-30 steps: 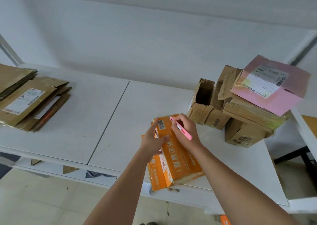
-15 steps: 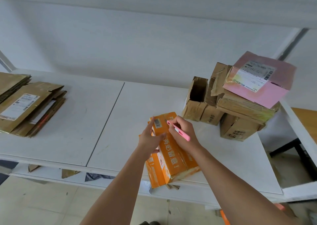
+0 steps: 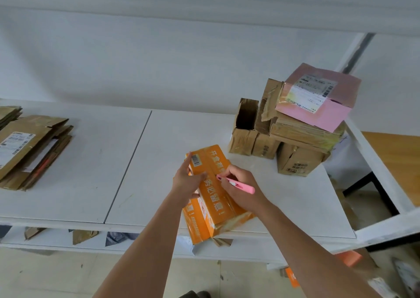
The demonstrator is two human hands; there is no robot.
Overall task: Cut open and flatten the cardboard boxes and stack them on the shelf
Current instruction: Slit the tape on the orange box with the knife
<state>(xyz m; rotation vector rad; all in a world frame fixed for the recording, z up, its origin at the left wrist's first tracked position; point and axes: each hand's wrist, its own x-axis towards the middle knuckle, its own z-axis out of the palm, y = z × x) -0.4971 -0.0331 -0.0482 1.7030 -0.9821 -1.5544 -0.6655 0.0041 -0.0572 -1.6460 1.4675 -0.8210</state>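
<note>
An orange cardboard box point(image 3: 214, 197) with white lettering lies on the white shelf point(image 3: 91, 172), its near end hanging over the front edge. My left hand point(image 3: 187, 179) holds its left side, thumb on the top face and fingers down the side. My right hand point(image 3: 241, 189) grips a pink box cutter point(image 3: 236, 184), tip on the box's top face near its middle seam. A stack of flattened brown boxes point(image 3: 29, 147) lies at the far left of the shelf.
A pile of unflattened brown boxes point(image 3: 293, 152) topped by a pink box point(image 3: 318, 97) stands at the right back of the shelf. Cardboard scraps show on a lower shelf point(image 3: 84, 236). A wooden surface point(image 3: 395, 161) lies to the right.
My right hand has drawn the cutter along the box's top toward me, from near the far end to about the middle. The left hand stays on the box's side.
</note>
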